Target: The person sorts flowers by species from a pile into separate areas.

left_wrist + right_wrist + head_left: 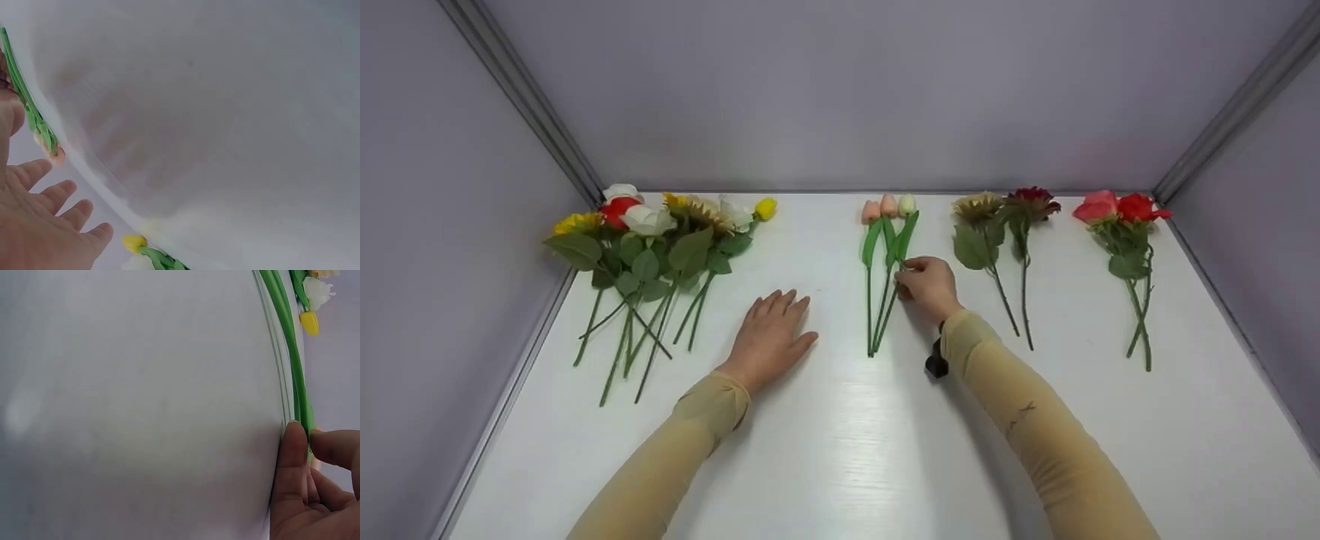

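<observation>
Three artificial tulips lie side by side on the white table [825, 465], heads toward the back wall. Two are pink, a left one [871, 212] and a middle one [888, 205]; the right one is a white tulip [907, 204]. My right hand [928, 286] pinches the white tulip's stem just below its leaf. In the right wrist view, thumb and fingertips [293, 444] close about the green stem [288, 332]. Left of the tulips, my left hand [769, 337] is low over the table, palm down, fingers straight and holding nothing; whether it touches the surface I cannot tell.
At the left lies a pile of mixed flowers with crossed stems, including a white rose [649, 220] and a yellow tulip [765, 208]. Right of my right hand lie a beige flower [979, 207] and a dark red flower [1033, 204]. Farther right are red flowers [1140, 208]. Grey walls [870, 97] enclose the table.
</observation>
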Available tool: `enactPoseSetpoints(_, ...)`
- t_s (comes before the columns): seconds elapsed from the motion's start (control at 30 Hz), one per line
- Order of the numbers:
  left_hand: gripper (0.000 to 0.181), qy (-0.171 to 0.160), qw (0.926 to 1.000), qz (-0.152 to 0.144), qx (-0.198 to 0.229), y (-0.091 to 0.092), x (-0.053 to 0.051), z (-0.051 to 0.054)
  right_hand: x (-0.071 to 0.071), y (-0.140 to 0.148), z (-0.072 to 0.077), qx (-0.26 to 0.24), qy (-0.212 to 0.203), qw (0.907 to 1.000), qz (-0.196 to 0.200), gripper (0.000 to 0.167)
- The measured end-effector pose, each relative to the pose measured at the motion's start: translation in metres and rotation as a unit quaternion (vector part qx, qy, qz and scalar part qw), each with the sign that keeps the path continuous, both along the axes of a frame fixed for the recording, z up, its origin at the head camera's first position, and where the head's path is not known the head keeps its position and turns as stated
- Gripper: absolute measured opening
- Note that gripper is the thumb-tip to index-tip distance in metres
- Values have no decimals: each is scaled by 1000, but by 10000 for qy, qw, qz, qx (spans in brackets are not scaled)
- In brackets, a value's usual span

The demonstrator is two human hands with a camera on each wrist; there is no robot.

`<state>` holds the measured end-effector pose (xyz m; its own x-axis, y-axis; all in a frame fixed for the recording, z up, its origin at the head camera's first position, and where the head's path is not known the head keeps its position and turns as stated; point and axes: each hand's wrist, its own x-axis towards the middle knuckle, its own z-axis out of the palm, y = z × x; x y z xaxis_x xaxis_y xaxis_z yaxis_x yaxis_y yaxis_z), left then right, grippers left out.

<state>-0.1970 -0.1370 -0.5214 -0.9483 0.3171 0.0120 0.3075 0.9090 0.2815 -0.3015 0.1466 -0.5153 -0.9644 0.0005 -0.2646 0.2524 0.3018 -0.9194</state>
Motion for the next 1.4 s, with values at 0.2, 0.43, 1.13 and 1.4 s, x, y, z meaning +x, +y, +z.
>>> enactPoseSetpoints(0.2, 61, 73, 9999, 67, -59, -9, -1, 1, 2, 3, 1, 97, 64, 9999, 16, 33)
enactPoseSetpoints(0.43, 52, 371, 9979, 478, 230, -36, -2, 6, 6, 6, 4, 475, 182, 9985, 194, 33)
enactPoseSetpoints(1.13, 35, 778, 9656, 2322, 869, -151, 24, 10, 6, -8, 0, 2095, 820, 9700, 921, 48)
enactPoseSetpoints(1.4, 40, 505, 9622, 2560, 785, -161, 29, 11, 8, -13, 4, 1986, 948, 9731, 683, 41)
